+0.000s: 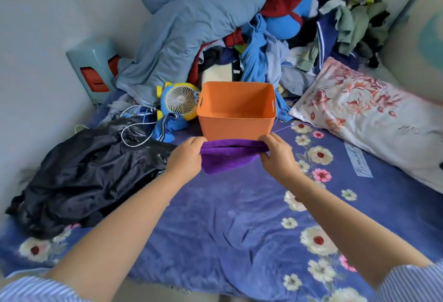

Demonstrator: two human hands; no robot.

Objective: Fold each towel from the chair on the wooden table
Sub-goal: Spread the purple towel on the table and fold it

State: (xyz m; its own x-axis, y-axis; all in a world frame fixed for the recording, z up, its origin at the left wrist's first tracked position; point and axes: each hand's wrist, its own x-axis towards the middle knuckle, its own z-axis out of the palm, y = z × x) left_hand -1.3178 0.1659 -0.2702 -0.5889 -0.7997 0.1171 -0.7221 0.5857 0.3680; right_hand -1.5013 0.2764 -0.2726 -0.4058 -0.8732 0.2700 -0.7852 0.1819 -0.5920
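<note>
Soft daylight, slight blur, bowed edges

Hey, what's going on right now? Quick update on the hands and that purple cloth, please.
Left hand and right hand each grip an end of the purple towel. Towel held over flowered bedspread. Empty orange bin just behind it.

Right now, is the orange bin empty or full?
Empty: the orange bin stands upright, and its bare inner walls and floor show, with nothing inside.

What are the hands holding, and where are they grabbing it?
Both hands hold one purple towel. The left hand grips its left end and the right hand grips its right end, in front of the orange bin.
</note>
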